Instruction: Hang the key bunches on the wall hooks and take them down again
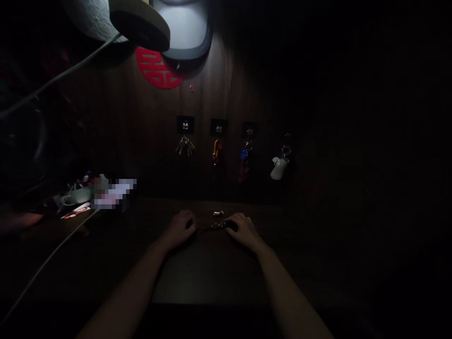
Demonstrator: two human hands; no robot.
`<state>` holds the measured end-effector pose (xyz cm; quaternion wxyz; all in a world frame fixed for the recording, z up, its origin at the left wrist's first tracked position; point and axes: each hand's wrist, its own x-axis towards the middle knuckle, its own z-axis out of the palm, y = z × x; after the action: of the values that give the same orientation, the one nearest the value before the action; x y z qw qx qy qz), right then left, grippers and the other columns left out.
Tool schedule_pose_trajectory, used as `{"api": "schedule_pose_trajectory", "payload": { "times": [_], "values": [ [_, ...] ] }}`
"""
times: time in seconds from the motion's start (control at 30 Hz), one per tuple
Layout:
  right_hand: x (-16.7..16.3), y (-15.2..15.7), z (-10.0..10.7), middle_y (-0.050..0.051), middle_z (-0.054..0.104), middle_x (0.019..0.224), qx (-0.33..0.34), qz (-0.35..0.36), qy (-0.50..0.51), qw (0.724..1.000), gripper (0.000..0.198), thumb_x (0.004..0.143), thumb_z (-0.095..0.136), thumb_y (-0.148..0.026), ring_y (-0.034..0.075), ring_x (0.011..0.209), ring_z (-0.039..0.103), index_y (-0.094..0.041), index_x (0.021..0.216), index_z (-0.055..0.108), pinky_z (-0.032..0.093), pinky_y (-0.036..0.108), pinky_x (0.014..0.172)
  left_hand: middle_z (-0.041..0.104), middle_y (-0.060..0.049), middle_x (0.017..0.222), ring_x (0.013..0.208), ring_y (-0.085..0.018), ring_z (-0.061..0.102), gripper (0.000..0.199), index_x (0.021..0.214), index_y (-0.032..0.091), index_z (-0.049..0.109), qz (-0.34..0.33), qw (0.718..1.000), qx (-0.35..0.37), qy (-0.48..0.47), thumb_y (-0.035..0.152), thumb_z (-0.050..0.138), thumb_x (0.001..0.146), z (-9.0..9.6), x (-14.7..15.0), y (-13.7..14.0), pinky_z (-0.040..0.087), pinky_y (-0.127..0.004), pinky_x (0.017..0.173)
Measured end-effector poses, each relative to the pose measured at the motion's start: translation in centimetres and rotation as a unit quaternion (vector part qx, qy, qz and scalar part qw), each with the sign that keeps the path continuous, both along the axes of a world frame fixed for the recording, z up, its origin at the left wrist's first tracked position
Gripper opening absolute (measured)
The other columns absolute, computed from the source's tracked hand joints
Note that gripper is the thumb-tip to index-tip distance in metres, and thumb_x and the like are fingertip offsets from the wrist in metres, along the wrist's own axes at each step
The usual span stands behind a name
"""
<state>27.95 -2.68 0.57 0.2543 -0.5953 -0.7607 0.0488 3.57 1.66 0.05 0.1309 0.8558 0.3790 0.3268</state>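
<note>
A narrow dark brown strip with several small shiny metal dots (pixel 218 225) lies between my hands, low over the dark tabletop. It is too dim to tell its kind. My left hand (pixel 181 226) is curled at the strip's left end, thumb and fingers closed about it. At the other end, my right hand (pixel 244 229) holds the strip between thumb and fingers. Just behind it rests a small silvery metal piece (pixel 218 213). The fingertips of both hands are partly lost in shadow.
Keys (pixel 184 146), a red and yellow item (pixel 216 151), a blue item (pixel 245 154) and a whitish item (pixel 280 167) hang from wall hooks. A lamp (pixel 185 28) hangs above. Left, a cable (pixel 52 259) crosses the table (pixel 190 287) near clutter and another person's arm (pixel 24 221).
</note>
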Motion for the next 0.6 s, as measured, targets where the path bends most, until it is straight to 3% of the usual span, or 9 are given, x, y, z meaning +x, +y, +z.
{"api": "schedule_pose_trajectory", "payload": {
  "times": [0.17, 0.37, 0.5, 0.6],
  "values": [
    [-0.2, 0.3, -0.3, 0.005, 0.059, 0.104, 0.022, -0.007, -0.016, 1.000, 0.015, 0.078, 0.054, -0.022, 0.021, 0.101, 0.047, -0.023, 0.090, 0.063, 0.033, 0.041, 0.088, 0.060, -0.005, 0.085, 0.085, -0.019, 0.054, 0.012, 0.072, 0.020, 0.053, 0.028, 0.999, -0.012, -0.041, 0.019, 0.042, 0.075, 0.3, -0.3, 0.6, 0.043, -0.032, 0.079],
    [-1.3, 0.4, 0.0, 0.004, 0.061, 0.093, 0.051, 0.032, 0.039, 0.997, 0.011, 0.083, 0.047, -0.023, 0.018, 0.092, 0.051, -0.022, 0.085, 0.058, 0.035, 0.036, 0.085, 0.063, -0.007, 0.094, 0.092, -0.022, 0.056, 0.016, 0.085, 0.019, 0.060, 0.098, 0.995, -0.007, 0.017, 0.022, 0.048, 0.075, -0.2, -0.9, 0.8, 0.042, -0.036, 0.082],
    [-2.7, 0.3, 0.3, 0.002, 0.062, 0.086, 0.049, 0.041, 0.085, 0.994, 0.011, 0.083, 0.048, -0.027, 0.017, 0.085, 0.054, -0.023, 0.083, 0.058, 0.035, 0.034, 0.085, 0.061, -0.006, 0.111, 0.104, -0.022, 0.054, 0.034, 0.110, 0.023, 0.056, 0.039, 0.999, 0.010, -0.008, 0.028, 0.053, 0.077, -0.2, 0.2, -0.4, 0.038, -0.037, 0.092],
    [-3.8, 0.1, 0.7, 0.000, 0.063, 0.085, 0.019, 0.083, 0.167, 0.982, 0.013, 0.084, 0.046, -0.029, 0.015, 0.081, 0.056, -0.023, 0.084, 0.058, 0.038, 0.030, 0.078, 0.061, -0.006, 0.113, 0.105, -0.022, 0.054, 0.041, 0.115, 0.024, 0.053, -0.018, 0.999, 0.004, -0.027, 0.031, 0.058, 0.075, 0.0, 1.5, -1.2, 0.038, -0.036, 0.093]
  ]
}}
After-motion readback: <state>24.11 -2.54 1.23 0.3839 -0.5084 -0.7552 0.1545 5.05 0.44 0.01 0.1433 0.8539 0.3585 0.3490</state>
